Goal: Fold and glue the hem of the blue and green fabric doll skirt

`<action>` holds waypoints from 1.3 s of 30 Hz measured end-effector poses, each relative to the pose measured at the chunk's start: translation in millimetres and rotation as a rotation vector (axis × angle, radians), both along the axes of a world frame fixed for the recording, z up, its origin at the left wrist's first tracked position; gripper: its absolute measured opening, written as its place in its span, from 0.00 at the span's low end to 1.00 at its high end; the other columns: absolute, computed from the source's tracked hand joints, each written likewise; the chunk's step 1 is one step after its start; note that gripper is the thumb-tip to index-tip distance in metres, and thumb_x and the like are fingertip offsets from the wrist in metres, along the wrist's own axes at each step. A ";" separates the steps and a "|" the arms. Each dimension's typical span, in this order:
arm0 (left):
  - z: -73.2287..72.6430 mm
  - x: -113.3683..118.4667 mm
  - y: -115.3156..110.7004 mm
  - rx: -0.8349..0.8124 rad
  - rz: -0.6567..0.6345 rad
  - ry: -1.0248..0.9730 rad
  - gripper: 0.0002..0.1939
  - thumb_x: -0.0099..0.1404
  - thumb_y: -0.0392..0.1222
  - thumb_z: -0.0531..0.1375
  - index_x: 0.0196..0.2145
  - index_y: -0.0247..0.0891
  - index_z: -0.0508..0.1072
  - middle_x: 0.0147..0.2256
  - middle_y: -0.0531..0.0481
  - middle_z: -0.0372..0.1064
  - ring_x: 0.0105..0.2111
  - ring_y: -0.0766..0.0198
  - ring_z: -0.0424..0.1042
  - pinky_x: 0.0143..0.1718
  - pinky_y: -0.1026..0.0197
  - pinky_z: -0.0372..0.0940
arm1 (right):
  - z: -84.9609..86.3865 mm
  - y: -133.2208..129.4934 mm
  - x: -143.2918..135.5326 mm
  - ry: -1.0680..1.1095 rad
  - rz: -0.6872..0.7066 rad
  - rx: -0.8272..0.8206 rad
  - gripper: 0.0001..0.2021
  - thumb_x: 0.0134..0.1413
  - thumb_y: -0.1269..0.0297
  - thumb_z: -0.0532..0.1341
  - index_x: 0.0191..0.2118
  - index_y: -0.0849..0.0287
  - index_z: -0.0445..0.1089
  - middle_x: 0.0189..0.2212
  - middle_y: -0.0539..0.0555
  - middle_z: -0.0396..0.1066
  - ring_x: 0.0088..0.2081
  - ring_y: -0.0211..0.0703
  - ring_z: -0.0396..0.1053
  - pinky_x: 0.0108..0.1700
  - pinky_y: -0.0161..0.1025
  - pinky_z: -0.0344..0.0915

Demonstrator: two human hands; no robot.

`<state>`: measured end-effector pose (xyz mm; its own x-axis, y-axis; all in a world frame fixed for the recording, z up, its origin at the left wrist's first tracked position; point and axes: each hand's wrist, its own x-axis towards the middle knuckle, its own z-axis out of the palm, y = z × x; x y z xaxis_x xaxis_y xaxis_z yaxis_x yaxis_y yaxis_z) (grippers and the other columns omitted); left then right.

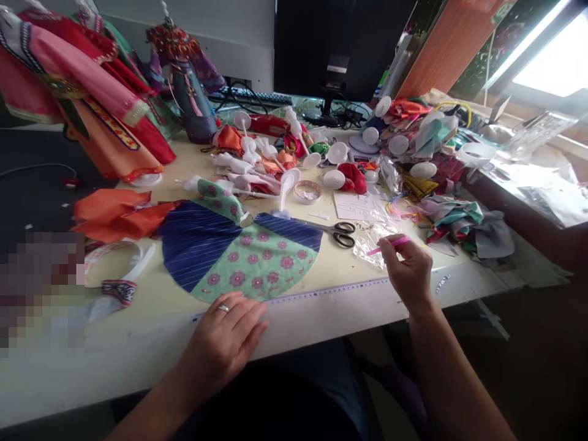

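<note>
My left hand, a ring on one finger, lies flat on the table's front edge, fingertips touching the rim of a fan-shaped cloth piece in navy stripes and green with pink flowers. My right hand pinches a thin pink stick, perhaps a pen or pencil, over a crinkled clear plastic bag. Black-handled scissors lie between the cloth and my right hand. A tape measure runs along the table near its front edge.
White plastic doll stands and cloth scraps crowd the back of the table. Dressed doll figures stand at the back left. Orange fabric and ribbon lie left. A monitor stands behind.
</note>
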<state>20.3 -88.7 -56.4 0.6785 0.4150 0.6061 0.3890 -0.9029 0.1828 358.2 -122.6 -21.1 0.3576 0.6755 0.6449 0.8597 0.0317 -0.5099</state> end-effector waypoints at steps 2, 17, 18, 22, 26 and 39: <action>0.1 0.1 0.0 -0.002 -0.001 -0.003 0.14 0.60 0.30 0.63 0.45 0.27 0.71 0.37 0.42 0.72 0.40 0.54 0.68 0.46 0.46 0.67 | 1.1 7.3 7.5 0.067 -0.016 0.030 0.06 0.55 0.63 0.61 0.29 0.58 0.71 0.21 0.48 0.69 0.23 0.36 0.66 0.29 0.36 0.63; 1.2 1.3 0.0 -0.002 0.022 -0.008 0.12 0.62 0.31 0.61 0.45 0.29 0.71 0.37 0.43 0.73 0.40 0.54 0.69 0.47 0.48 0.67 | -17.4 80.1 53.9 0.113 -0.140 -0.071 0.10 0.49 0.60 0.58 0.32 0.59 0.75 0.25 0.53 0.75 0.29 0.43 0.72 0.37 0.42 0.65; 0.9 1.1 -0.1 -0.004 0.020 -0.006 0.13 0.61 0.31 0.61 0.45 0.29 0.71 0.37 0.42 0.73 0.40 0.54 0.69 0.47 0.48 0.67 | -18.8 80.1 53.1 0.107 -0.144 -0.084 0.11 0.49 0.60 0.58 0.32 0.59 0.75 0.26 0.53 0.75 0.29 0.44 0.72 0.38 0.42 0.65; -0.6 0.4 -0.3 -0.011 0.016 -0.003 0.14 0.61 0.31 0.62 0.45 0.28 0.71 0.37 0.42 0.72 0.41 0.53 0.69 0.47 0.47 0.67 | -23.2 80.5 52.2 0.091 -0.150 -0.124 0.12 0.50 0.59 0.57 0.34 0.58 0.75 0.27 0.53 0.76 0.29 0.44 0.72 0.37 0.42 0.65; 0.0 0.6 0.0 -0.015 0.003 -0.005 0.14 0.60 0.30 0.62 0.45 0.27 0.71 0.37 0.41 0.72 0.41 0.53 0.68 0.47 0.47 0.66 | -24.8 81.4 53.9 0.082 -0.157 -0.139 0.11 0.50 0.59 0.57 0.34 0.58 0.75 0.27 0.53 0.76 0.30 0.45 0.72 0.38 0.43 0.64; 1.0 0.1 -0.6 -0.011 0.005 0.002 0.13 0.61 0.30 0.62 0.45 0.27 0.71 0.37 0.42 0.72 0.41 0.54 0.68 0.46 0.47 0.67 | -25.9 80.7 53.2 0.103 -0.121 -0.123 0.10 0.50 0.60 0.58 0.33 0.58 0.74 0.29 0.54 0.76 0.30 0.44 0.73 0.39 0.43 0.66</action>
<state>20.4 -89.2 -55.4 0.6774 0.4248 0.6006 0.3937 -0.8990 0.1917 411.3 -41.9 -47.0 0.5011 0.6948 0.5159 0.7963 -0.1370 -0.5891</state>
